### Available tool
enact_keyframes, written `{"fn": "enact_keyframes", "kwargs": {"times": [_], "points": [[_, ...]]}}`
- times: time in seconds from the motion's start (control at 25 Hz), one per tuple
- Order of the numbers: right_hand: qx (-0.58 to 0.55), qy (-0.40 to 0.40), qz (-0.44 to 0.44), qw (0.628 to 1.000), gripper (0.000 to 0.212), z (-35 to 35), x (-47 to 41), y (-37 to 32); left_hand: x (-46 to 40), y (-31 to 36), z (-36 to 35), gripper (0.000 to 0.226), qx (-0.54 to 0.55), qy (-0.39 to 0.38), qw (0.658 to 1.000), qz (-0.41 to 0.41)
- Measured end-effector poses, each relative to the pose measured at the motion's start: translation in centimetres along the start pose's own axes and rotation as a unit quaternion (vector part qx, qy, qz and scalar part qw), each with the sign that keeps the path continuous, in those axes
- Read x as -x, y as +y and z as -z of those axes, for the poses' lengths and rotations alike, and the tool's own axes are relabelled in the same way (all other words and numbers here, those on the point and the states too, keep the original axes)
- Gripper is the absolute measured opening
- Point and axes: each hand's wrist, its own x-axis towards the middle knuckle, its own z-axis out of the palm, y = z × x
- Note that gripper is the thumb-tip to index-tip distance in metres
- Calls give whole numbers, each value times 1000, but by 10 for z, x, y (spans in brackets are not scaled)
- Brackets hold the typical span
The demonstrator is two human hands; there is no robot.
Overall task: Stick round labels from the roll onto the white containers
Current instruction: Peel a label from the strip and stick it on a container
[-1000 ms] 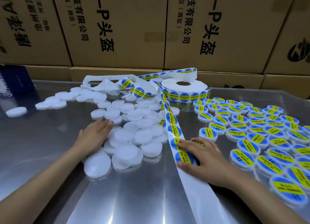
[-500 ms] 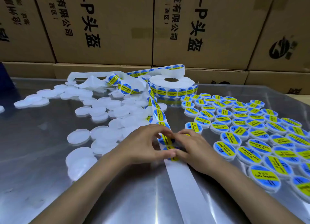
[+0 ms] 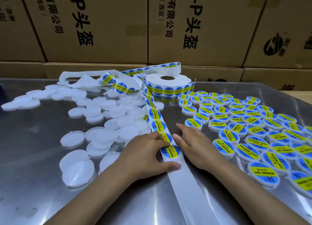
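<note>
Your right hand (image 3: 194,145) is now lying flat and open beside the strip (image 3: 168,150), while your left hand (image 3: 145,152) is pinching a round label (image 3: 170,151).

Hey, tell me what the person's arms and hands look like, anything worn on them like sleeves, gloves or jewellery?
Both arms are bare as far as the frame shows: no sleeves come into view. The left hand and the right hand wear no gloves, and no rings, watch or bracelet are visible on the fingers or wrists. The fingernails look short and unpainted. No markings show.
</note>
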Motion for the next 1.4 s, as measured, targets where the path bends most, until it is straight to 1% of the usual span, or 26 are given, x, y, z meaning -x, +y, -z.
{"fn": "enact_keyframes", "kwargs": {"times": [0.12,0.16,0.24,0.28,0.32,0.4,0.48,0.56,0.68,0.76,0.88,0.92,1.04,1.08,1.16,1.24,1.32,1.36,1.4], "points": [[58,2,-83,995,56,3,0,8,0,-2,2,54,8,-5,1000,4],[58,16,-90,994,55,5,0,10,-1,-2,2,49,7,-2,1000,5],[7,65,-47,997,49,9,-1,7,-1,-3,3,42,8,6,1000,11],[-42,82,-12,996,43,11,0,3,-1,-3,4,38,15,9,1000,17],[-94,83,23,992,35,13,1,-2,-1,-3,5,34,27,14,999,26],[-175,43,67,981,19,12,5,-12,-1,-4,8,26,54,35,997,50],[-223,5,78,972,13,10,9,-18,-1,-5,9,27,58,45,995,68],[-245,11,92,965,14,12,11,-20,0,-6,10,34,50,42,995,71],[-221,41,118,967,11,14,11,-22,-1,-5,10,27,53,36,995,75],[-201,68,121,970,10,12,10,-24,-1,-4,10,27,47,18,996,78],[-242,137,84,957,8,13,8,-25,0,-5,9,48,52,-28,995,79],[-271,156,70,947,10,15,7,-25,0,-5,9,55,51,-36,995,76],[-362,208,37,908,14,20,6,-25,0,-8,5,88,31,-54,995,82],[-387,221,27,895,13,22,5,-25,1,-9,4,94,22,-56,995,79],[-422,231,6,877,11,25,4,-24,1,-9,4,96,27,-52,996,68],[-453,216,-14,865,9,24,5,-24,1,-6,6,88,77,-29,994,68],[-487,191,-10,852,8,23,5,-26,0,-8,9,59,148,59,983,89],[-494,180,-2,851,7,22,5,-27,0,-10,12,45,152,106,978,99],[-494,171,5,853,7,22,6,-27,0,-13,17,36,108,140,979,106]]}}
